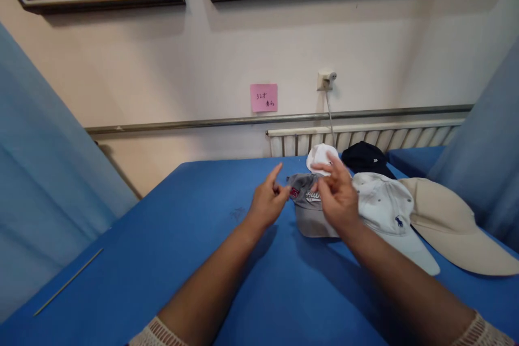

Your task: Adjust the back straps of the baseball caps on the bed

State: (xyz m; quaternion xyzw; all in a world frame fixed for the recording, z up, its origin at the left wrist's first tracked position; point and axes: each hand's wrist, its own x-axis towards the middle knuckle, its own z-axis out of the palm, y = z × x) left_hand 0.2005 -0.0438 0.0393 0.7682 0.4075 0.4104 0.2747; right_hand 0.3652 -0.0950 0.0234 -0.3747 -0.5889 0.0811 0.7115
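Note:
My left hand (267, 197) is at the left side of a grey baseball cap (312, 216) with white lettering and a red patch. Its index finger points out and its thumb tip is close to the patch; I cannot tell whether they touch. Over the right part of the same cap is my right hand (338, 192), slightly blurred, fingers spread and nothing visible in them. It hides some of the grey cap and overlaps a white cap (318, 154) behind. Just right of it lies a pale cap (383, 208) with a small dark blue emblem.
A black cap (365, 157) and a beige wide-brimmed hat (450, 221) lie at the right on the blue bed (174, 259). A thin stick (68, 281) is at the left edge. Behind run a rail (203, 122) and a radiator (365, 134). Blue curtains (44, 173) hang at both sides.

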